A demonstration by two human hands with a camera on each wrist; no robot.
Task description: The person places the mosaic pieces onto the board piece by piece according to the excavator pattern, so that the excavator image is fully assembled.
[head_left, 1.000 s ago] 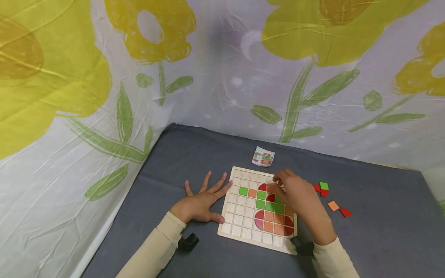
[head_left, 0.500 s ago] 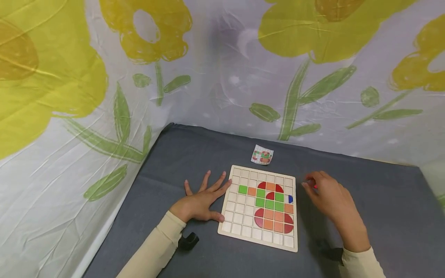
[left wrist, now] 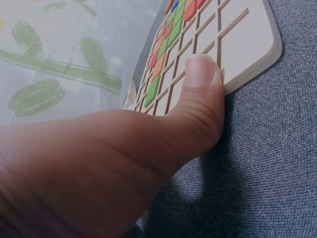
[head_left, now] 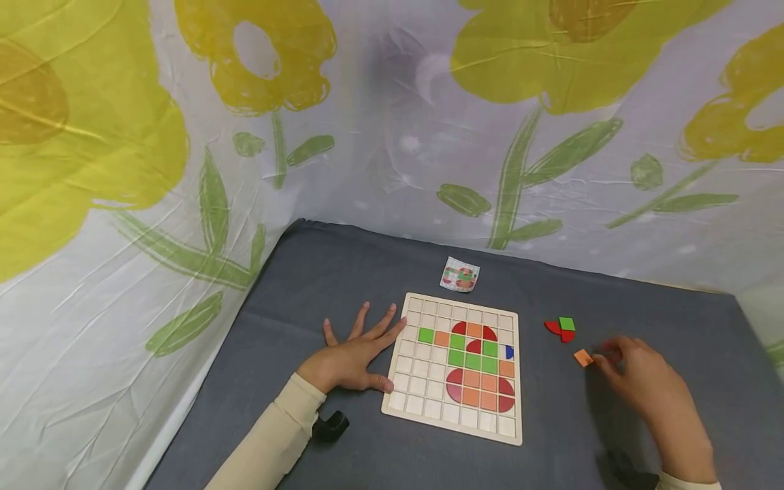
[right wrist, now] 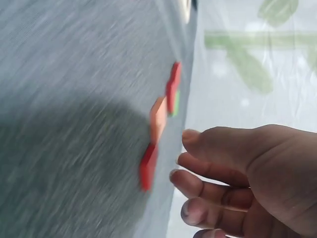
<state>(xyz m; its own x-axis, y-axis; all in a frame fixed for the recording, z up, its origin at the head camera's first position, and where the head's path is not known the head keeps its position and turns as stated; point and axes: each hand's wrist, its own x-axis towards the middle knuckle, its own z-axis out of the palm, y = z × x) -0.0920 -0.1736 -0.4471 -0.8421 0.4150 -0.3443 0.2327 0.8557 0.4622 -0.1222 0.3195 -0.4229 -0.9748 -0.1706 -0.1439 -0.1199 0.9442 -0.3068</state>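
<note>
A wooden grid board (head_left: 433,389) lies on the table, with green, orange, red and blue pieces set in some cells. My left hand (head_left: 352,359) is spread at its left side. In the left wrist view, the thumb (left wrist: 203,94) rests on the board's edge. My right hand (head_left: 652,391) hovers at the right beside a loose orange square tile (head_left: 583,358). In the right wrist view, its fingers are loosely bent and hold nothing, apart from the orange tile (right wrist: 158,119) and a red piece (right wrist: 148,166). That red piece is hidden by the hand in the head view.
Beyond the orange tile lie a green square (head_left: 566,324) and two red pieces (head_left: 552,327). A small printed pattern card (head_left: 459,275) lies behind the board. Flower-printed cloth (head_left: 392,136) hangs behind the dark tabletop.
My right hand has moved from above the board rightward, past the green and red pieces, to the orange tile. The board's right side now shows, with its blue piece. My left hand stays put.
</note>
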